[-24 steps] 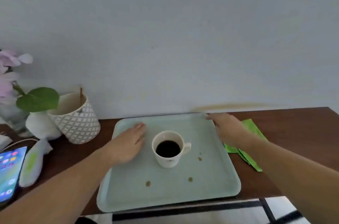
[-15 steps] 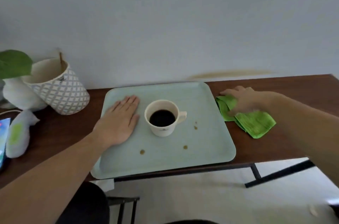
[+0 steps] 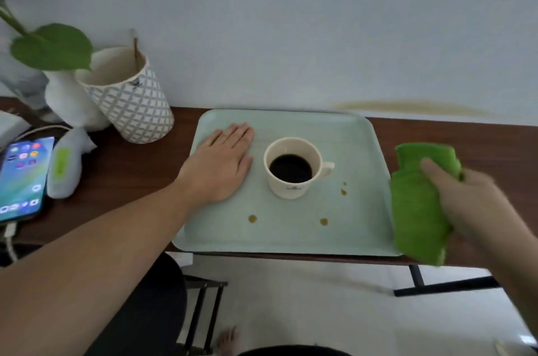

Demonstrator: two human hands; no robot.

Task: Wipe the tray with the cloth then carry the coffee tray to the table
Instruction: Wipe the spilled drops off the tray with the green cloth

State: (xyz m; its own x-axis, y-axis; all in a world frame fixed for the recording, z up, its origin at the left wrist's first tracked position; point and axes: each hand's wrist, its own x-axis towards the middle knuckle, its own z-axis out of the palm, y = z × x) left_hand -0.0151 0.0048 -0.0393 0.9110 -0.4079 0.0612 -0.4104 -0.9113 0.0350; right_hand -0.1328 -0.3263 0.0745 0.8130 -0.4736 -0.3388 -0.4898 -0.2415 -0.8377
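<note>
A pale green tray [image 3: 358, 140] lies on a dark wooden shelf against the wall. A cream cup of black coffee [image 3: 294, 170] stands near the tray's middle, handle to the right. Several small brown coffee drops [image 3: 252, 218] dot the tray in front of and right of the cup. My left hand [image 3: 222, 165] lies flat, fingers together, on the tray's left part, beside the cup. My right hand [image 3: 468, 204] grips a folded green cloth [image 3: 416, 210], lifted just off the tray's right edge.
A patterned white pot [image 3: 131, 99] and a white vase with a green leaf [image 3: 67, 93] stand at the left by the wall. A phone [image 3: 21, 178] and a small white pouch [image 3: 62, 166] lie at the far left. The shelf's front edge [image 3: 291, 256] is directly below the tray.
My right hand went from the tray's right rim to the cloth on the shelf, closed on it and lifted it. My left hand stayed flat on the tray.
</note>
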